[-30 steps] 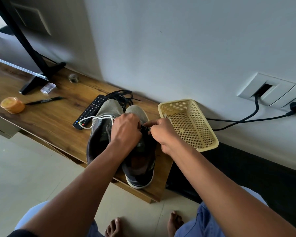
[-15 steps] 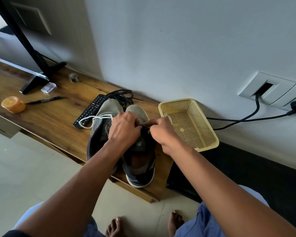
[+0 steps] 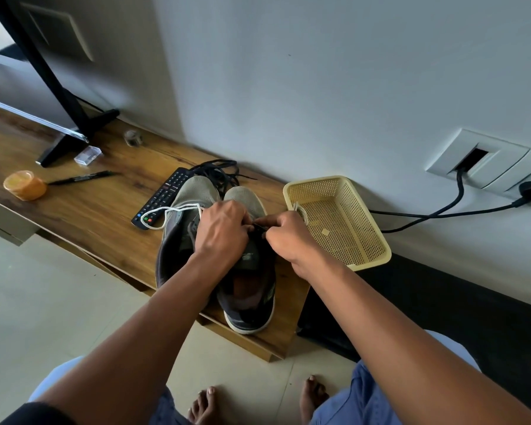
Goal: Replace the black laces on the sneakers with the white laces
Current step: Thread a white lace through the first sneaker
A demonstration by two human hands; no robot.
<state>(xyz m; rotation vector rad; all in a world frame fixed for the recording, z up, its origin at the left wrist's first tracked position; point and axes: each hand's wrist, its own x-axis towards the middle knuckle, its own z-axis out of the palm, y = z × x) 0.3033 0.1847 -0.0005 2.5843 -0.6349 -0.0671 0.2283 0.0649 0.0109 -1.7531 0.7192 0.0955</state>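
While both hands work over the right sneaker:
Left hand: fingers curled on its black lace
Right hand: pinches that lace
White lace: on left sneaker
Bench: carries both

The left hand covers the lacing of the right sneaker, so its eyelets cannot be seen. Beside that sneaker, the right hand hides whatever its fingertips pinch. Far left of it, the television runs off the frame.
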